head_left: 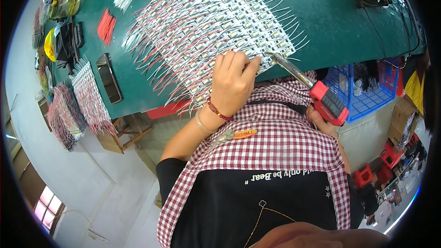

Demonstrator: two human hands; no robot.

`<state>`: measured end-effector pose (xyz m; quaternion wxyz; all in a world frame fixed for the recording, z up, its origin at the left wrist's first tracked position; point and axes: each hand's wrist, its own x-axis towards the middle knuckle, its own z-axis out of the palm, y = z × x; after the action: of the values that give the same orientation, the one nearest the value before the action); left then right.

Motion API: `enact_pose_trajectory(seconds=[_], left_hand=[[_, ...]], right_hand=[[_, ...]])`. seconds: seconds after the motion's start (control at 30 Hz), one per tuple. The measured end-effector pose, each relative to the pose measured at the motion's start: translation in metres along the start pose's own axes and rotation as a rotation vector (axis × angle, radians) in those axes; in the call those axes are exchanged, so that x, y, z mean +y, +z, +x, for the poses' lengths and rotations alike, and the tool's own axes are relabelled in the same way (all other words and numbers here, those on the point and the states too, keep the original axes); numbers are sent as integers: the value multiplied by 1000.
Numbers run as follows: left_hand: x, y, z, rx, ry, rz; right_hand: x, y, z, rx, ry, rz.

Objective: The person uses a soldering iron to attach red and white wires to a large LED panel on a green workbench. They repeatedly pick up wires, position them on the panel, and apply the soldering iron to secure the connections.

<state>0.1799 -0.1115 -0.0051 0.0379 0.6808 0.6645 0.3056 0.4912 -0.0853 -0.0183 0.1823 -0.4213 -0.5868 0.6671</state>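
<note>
On the surface [321, 32], best steady the circuit boards [239, 20] by the near edge with left hand [233, 80] curled, possibly pinching (cannot tell what), and dab briefly with soldering iron [329, 103] wrapped firmly in right hand [320, 121].

The person wears a bib apron [275, 154] in dark-red and white gingham, its checked straps running up over a black short-sleeved top [285, 202]. A badge [245, 134], orange and elongated, sits on the bib next to a grey-green flower-like ornament [225, 136]. White lettering [275, 176] and small white stars [327, 191] mark the top. A fine gold-coloured necklace [279, 213] carries an open, flower-shaped pendant [262, 203]. Behind the left hand [233, 82], a dark-red beaded bracelet [218, 111] and a pale bangle [201, 121] circle the wrist.
</note>
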Motion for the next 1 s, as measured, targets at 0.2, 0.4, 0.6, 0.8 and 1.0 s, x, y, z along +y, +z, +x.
enact_pose_trajectory(seconds=[0.2, 0.4, 0.6, 0.8, 1.0], left_hand=[[2, 1, -1, 10, -12, 32], [3, 4, -2, 34, -4, 75], [2, 3, -4, 47, 1, 89], [4, 1, -2, 43, -3, 121], [4, -42, -3, -180, -97, 205]], right_hand=[[12, -2, -5, 21, -48, -209], [13, 1, -1, 20, -80, -264], [10, 0, -4, 53, -77, -272], [7, 0, -3, 12, -71, -222], [4, -2, -3, 19, -70, -183]])
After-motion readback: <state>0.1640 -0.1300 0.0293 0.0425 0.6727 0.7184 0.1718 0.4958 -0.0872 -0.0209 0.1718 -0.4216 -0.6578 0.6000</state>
